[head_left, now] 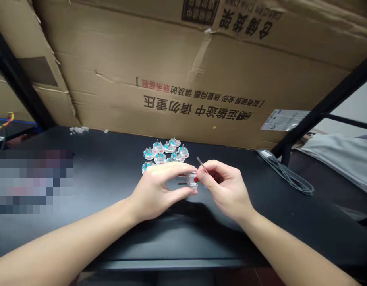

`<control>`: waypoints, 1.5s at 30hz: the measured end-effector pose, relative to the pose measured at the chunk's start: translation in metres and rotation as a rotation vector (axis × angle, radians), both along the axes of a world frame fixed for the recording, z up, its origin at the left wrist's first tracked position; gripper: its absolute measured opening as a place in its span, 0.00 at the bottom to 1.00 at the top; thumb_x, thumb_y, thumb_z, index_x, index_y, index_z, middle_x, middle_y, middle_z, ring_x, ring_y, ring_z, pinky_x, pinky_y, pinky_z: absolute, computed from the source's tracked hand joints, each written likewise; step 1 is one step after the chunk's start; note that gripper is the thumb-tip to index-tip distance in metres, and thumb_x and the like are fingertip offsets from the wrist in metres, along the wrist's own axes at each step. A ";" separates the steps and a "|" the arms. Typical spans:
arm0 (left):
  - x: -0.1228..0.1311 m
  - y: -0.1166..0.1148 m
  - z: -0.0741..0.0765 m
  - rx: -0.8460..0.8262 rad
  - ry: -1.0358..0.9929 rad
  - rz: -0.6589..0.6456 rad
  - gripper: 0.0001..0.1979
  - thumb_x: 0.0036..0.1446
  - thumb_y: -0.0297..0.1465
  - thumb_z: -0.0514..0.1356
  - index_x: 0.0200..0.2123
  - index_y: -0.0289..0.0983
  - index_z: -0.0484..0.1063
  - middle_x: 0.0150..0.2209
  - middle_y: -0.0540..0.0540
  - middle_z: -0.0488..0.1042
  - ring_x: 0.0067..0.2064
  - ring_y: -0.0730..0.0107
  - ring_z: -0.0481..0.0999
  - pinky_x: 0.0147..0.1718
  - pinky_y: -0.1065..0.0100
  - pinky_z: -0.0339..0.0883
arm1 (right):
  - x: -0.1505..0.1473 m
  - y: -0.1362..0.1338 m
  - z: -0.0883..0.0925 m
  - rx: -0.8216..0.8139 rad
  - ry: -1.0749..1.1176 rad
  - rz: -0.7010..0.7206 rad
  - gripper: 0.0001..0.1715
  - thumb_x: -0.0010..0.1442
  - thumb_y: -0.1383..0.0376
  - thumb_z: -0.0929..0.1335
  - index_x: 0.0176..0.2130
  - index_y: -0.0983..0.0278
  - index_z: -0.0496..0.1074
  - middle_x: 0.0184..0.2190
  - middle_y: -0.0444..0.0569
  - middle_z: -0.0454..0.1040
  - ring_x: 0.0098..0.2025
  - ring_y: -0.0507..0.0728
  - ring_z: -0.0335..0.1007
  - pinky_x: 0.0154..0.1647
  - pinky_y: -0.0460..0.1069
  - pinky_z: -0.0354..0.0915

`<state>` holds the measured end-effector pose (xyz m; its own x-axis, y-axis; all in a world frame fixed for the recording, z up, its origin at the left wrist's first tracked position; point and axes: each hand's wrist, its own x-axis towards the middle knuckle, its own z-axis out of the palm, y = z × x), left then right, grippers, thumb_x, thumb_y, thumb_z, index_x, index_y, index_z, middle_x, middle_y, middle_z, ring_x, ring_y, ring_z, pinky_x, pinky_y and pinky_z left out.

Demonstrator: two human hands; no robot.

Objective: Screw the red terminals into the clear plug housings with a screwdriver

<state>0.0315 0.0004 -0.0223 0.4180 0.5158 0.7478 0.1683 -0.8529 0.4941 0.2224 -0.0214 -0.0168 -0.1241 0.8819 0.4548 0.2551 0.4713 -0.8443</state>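
Over the middle of the black tabletop, my left hand [156,186] grips a clear plastic electrical plug [191,181] between thumb and fingers. The plug lies on its side, its metal prongs pointing left into my palm. A small red part shows at its right end, close to my right fingertips. My right hand [226,188] is closed in a pinch on a thin grey rod [201,162], which sticks up and to the left; its lower end is hidden by the fingers. Just behind my left hand stand several clear plugs [160,158] with blue faces, prongs upward.
A large cardboard box [112,51] walls off the back of the table [97,171]. A coiled grey cable [286,172] lies at the right by a black metal post [286,155]. Small clear bits [79,130] sit at the back left. A pixelated patch hides the left side.
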 end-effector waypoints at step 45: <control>-0.001 0.013 0.000 -0.770 -0.446 -0.339 0.15 0.53 0.30 0.70 0.45 0.37 0.77 0.41 0.47 0.78 0.46 0.66 0.77 0.48 0.67 0.72 | 0.024 0.017 0.002 0.376 -0.351 -0.114 0.10 0.64 0.64 0.69 0.36 0.65 0.81 0.27 0.47 0.74 0.27 0.51 0.67 0.28 0.48 0.62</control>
